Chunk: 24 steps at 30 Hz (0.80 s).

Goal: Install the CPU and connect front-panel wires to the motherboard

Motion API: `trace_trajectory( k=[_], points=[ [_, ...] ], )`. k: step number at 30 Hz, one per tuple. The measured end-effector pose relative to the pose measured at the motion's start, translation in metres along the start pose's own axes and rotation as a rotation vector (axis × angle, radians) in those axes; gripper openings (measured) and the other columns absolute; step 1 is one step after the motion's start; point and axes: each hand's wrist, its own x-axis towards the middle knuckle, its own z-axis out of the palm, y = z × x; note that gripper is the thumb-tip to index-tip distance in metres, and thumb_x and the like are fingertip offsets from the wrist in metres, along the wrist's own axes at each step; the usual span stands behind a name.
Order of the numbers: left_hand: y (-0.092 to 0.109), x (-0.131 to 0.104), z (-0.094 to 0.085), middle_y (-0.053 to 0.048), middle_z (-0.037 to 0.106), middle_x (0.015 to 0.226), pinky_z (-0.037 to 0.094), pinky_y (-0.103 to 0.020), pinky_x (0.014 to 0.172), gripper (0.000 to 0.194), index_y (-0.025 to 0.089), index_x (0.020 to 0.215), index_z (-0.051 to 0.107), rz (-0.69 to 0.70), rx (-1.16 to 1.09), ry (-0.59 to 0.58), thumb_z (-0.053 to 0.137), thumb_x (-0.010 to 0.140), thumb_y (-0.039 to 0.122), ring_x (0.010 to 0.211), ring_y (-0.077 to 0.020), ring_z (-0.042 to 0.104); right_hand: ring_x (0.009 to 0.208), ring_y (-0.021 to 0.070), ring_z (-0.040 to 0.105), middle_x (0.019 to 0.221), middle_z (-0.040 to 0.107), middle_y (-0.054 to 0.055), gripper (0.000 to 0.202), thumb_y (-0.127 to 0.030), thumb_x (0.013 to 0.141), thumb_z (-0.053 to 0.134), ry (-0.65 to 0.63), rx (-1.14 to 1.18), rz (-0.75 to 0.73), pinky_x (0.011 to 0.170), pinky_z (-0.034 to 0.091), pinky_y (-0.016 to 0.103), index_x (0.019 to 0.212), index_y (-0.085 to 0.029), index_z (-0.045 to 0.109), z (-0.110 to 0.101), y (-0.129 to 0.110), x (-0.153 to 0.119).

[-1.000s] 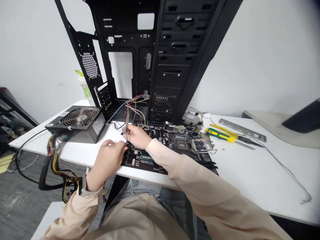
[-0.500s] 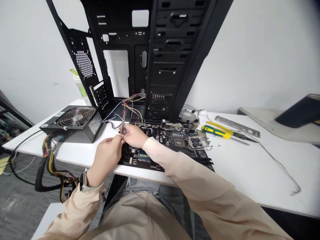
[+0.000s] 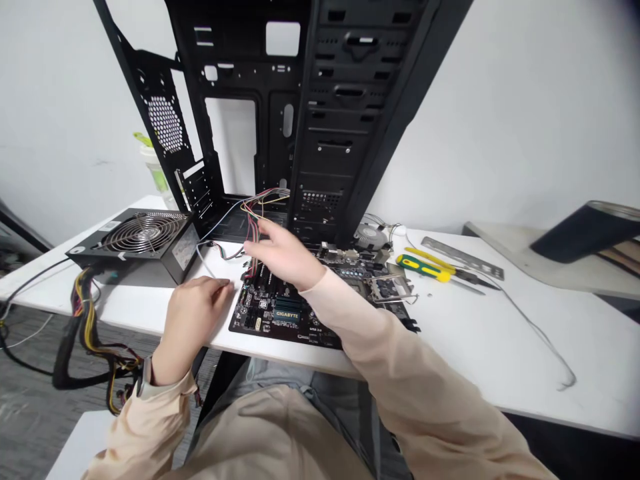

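Observation:
My left hand (image 3: 196,308) rests at the table's front left, closed in a pinch on a thin pale wire (image 3: 204,261) that runs up toward the case. The wire's tip is hidden by my fingers. My right hand (image 3: 286,257) is over the left part of the black GIGABYTE motherboard (image 3: 287,315), thumb and index finger apart, touching a bundle of coloured wires (image 3: 253,230). These come out of the upright black computer case (image 3: 325,127) and drop to the board's left edge. A short dark cable (image 3: 225,253) lies between my hands.
A power supply (image 3: 145,240) with a fan stands at the left, its cables (image 3: 90,320) hanging off the edge. At the right lie a green and yellow screwdriver (image 3: 424,267), pliers (image 3: 463,272), a metal plate (image 3: 465,257) and a CPU cooler (image 3: 371,235).
My hands were together at the wire bundle; they have separated. The left moved down and left with a thin wire. The right moved up and spread its fingers. The view shifted slightly.

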Motion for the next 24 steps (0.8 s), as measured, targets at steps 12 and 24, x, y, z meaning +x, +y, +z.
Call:
trace_trajectory(
  k=[12,24],
  points=[
    [0.006,-0.014,-0.002,-0.016,0.068,0.106,0.051,-0.043,0.079,0.062,0.01,0.136,0.039,-0.326,-0.264,0.365,0.051,0.084,0.044,0.094,-0.0308,0.065,0.064,0.0109,0.054,0.064,0.057,0.001,0.038,-0.04,0.094,0.043,-0.032,0.326,-0.264,0.063,0.044,0.027,0.067,-0.017,0.059,-0.016,-0.048,-0.099],
    [0.043,-0.028,0.005,-0.004,0.042,0.143,0.023,-0.055,0.112,0.06,0.027,0.135,0.042,0.175,-0.562,0.904,0.063,0.079,0.025,0.133,-0.03,0.035,0.041,0.0051,0.026,0.046,0.027,-0.007,0.051,-0.046,0.089,0.05,-0.184,1.48,-0.031,0.046,0.028,0.02,0.053,-0.017,0.029,0.046,-0.005,-0.132]
  ],
)
